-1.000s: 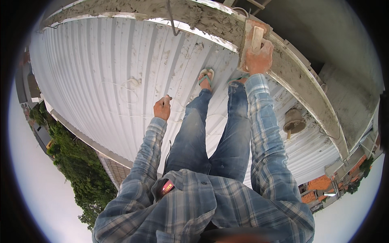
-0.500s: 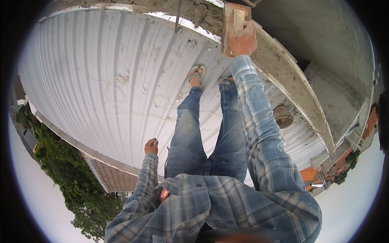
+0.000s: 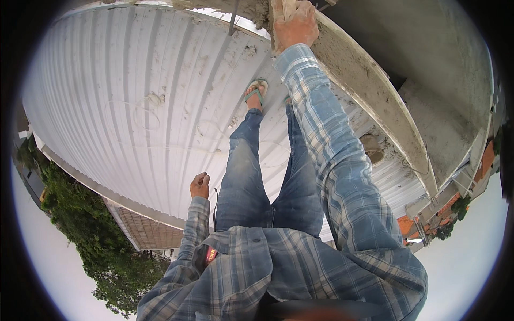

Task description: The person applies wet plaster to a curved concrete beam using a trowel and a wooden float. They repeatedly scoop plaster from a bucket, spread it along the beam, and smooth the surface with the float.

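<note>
My right hand is wrapped round the pale handle of a plastering float at the top of the view. The float's mortar-smeared board rests against the curved cement ledge; its far end is cut off by the frame edge. My left hand hangs low beside my left thigh, fingers curled closed, and anything inside them is hidden. Below the float, my feet in flip-flops stand on a white corrugated metal roof; my right foot is mostly covered by the arm.
A round, mortar-crusted container sits to the right between my arm and the ledge. Rough wet-looking mortar lines the wall top. A thin rod sticks up there. Thin loose cord lies on the roof. Green trees stand beyond the roof's left edge.
My right hand has moved up and to the left with the float along the ledge, so more of the float leaves the view. My left hand stays almost where it was.
</note>
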`<action>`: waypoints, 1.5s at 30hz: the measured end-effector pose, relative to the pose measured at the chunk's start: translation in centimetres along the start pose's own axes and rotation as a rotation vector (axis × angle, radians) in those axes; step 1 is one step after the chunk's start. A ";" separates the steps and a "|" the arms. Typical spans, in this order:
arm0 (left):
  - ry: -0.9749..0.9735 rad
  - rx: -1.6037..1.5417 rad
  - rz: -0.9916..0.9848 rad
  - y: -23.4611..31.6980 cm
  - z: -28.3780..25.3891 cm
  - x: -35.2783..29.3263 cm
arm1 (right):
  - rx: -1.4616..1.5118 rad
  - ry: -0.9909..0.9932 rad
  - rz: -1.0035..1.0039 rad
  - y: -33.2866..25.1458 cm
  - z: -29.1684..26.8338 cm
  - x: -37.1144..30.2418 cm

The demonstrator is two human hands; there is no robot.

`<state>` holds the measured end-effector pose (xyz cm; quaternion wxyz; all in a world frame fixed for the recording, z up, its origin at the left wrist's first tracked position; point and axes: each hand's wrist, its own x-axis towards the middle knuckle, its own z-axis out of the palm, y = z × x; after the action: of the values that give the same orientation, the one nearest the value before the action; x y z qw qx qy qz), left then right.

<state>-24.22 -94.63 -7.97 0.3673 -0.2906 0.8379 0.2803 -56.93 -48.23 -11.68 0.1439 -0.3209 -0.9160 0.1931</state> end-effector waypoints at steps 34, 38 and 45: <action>-0.108 -0.471 -0.251 -2.3 0.0 3.5 | 0.140 -0.177 0.155 5.2 -9.3 -3.5; -0.098 -0.286 -0.037 6.8 -0.2 5.7 | 0.021 -0.306 0.144 4.1 -4.9 -2.4; -0.158 -0.047 0.217 12.2 -0.9 6.3 | -0.350 -0.043 0.582 26.3 -16.4 -5.5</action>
<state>-36.62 -88.85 -9.23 0.3926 -0.1839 0.8261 0.3601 -32.46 -28.58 -9.68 0.0063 -0.5845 -0.8081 0.0726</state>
